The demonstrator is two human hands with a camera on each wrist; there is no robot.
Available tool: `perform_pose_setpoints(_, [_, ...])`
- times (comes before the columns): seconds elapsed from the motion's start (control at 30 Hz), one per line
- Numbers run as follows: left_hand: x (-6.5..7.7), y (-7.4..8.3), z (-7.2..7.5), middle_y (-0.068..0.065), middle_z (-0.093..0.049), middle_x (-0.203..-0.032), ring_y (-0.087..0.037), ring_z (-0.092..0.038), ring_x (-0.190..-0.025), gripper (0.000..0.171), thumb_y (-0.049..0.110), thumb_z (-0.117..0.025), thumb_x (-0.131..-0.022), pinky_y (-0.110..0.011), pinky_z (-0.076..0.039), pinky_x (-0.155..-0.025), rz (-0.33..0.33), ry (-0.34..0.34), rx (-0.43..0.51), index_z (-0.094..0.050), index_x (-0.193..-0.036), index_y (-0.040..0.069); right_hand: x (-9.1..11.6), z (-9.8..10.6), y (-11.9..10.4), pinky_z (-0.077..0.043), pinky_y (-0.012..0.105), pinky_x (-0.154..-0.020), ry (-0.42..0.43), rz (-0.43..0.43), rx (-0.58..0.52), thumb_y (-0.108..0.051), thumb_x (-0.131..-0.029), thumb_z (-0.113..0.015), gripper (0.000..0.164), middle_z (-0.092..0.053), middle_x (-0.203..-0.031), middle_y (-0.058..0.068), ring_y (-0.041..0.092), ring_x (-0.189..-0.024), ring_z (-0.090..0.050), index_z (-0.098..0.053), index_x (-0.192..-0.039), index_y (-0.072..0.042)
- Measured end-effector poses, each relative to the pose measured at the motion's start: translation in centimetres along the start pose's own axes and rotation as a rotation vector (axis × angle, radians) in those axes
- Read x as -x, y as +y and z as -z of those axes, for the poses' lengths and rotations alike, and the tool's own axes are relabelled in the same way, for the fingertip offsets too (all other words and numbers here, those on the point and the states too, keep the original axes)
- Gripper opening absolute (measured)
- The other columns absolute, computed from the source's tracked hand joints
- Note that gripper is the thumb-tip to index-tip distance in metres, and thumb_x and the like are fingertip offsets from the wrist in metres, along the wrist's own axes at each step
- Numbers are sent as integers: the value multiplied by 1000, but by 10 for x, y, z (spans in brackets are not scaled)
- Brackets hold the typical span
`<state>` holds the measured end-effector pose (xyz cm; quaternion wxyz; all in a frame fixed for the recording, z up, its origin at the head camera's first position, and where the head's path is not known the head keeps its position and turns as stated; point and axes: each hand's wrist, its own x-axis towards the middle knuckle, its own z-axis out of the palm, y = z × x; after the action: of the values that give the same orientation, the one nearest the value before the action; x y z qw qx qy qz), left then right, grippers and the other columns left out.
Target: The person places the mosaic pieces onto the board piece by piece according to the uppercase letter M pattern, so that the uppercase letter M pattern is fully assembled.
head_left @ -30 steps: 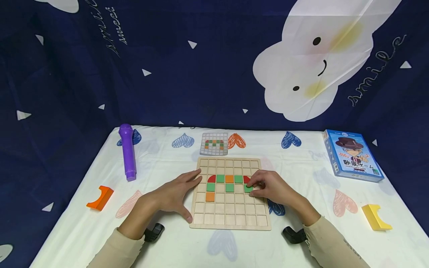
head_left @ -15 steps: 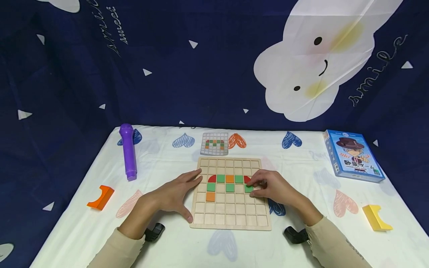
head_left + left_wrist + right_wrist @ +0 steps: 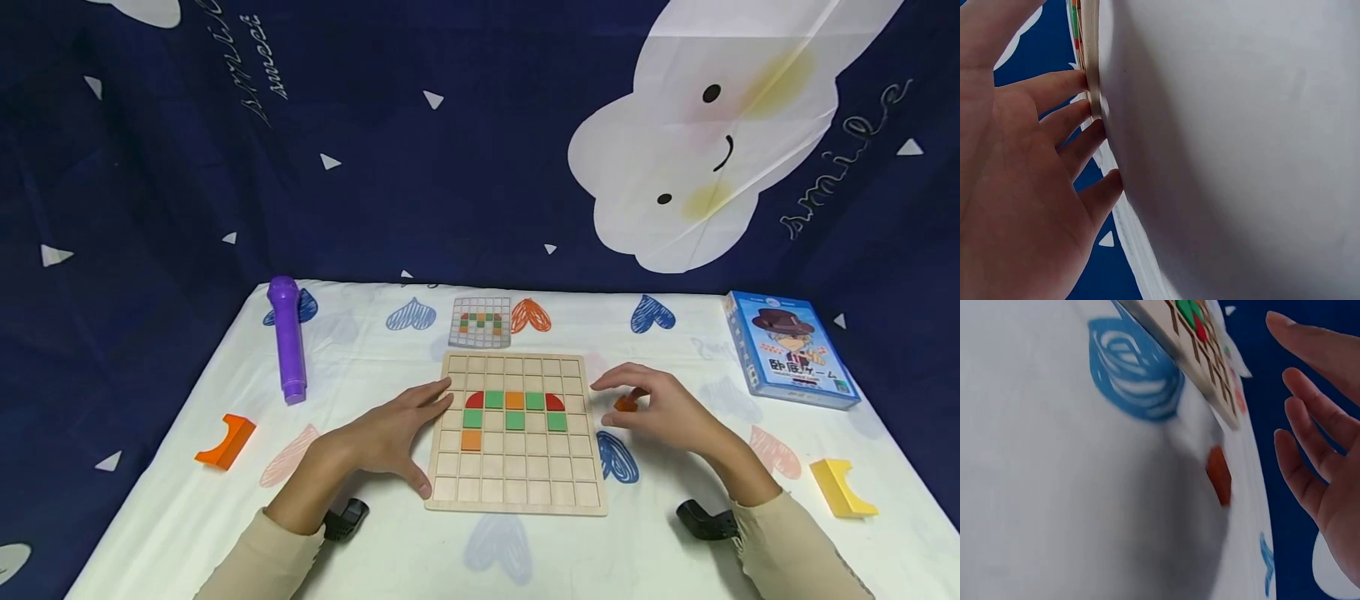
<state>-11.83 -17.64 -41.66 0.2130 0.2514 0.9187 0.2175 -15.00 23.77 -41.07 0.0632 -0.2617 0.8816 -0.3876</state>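
A wooden grid board bears red quarter-round tiles, several green square tiles and two orange squares. My left hand spreads along the board's left edge; in the left wrist view its fingertips touch the side. To the right of the board, my right hand hovers with fingers apart over a loose orange piece. That orange piece lies on the cloth in the right wrist view, with a gap between it and the fingers.
Behind the board lies a small pattern card with a coloured grid. A purple microphone and an orange arch block lie to the left. On the right are a blue game box and a yellow arch block.
My right hand has left the green tile at the board's right side and moved right, over the loose orange piece. The left hand stays in place.
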Motion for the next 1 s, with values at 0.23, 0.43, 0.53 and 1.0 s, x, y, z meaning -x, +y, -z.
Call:
perform_pose_setpoints(0.23, [0,0,0,-5,-14,-174,-33,-18,-160,131,52,-97,-55,-56,-31,-125,4,-3,7,-34,-159,6,13,15,12,-56,23,-92,31,-2,5,-16,-83,-85,43,-69,-128,1,2,-115,-62,-72,-123,-10])
perform_pose_setpoints(0.43, [0,1,0,-5,-14,-174,-32,-18,-160,131,52,-97,-54,-55,-31,-125,7,-3,8,-34,-159,7,20,20,25,-54,19,-94,29,-8,-24,-15,-86,-82,44,-69,-131,6,-15,-118,-53,-69,-127,-7])
perform_pose_setpoints(0.53, [0,1,0,-5,-14,-174,-32,-18,-160,131,52,-97,-54,-55,-32,-125,7,-4,5,-34,-159,7,21,20,31,-53,17,-95,20,-24,-43,-15,-87,-81,45,-69,-131,7,-16,-119,-52,-68,-129,-7])
perform_pose_setpoints(1.0, [0,0,-1,-6,-14,-174,-32,-19,-160,131,52,-97,-54,-55,-31,-125,-1,2,-3,-34,-159,6,17,13,49,-47,15,-99,-55,-113,-50,-15,-87,-79,43,-71,-133,3,-10,-119,-56,-70,-130,-17])
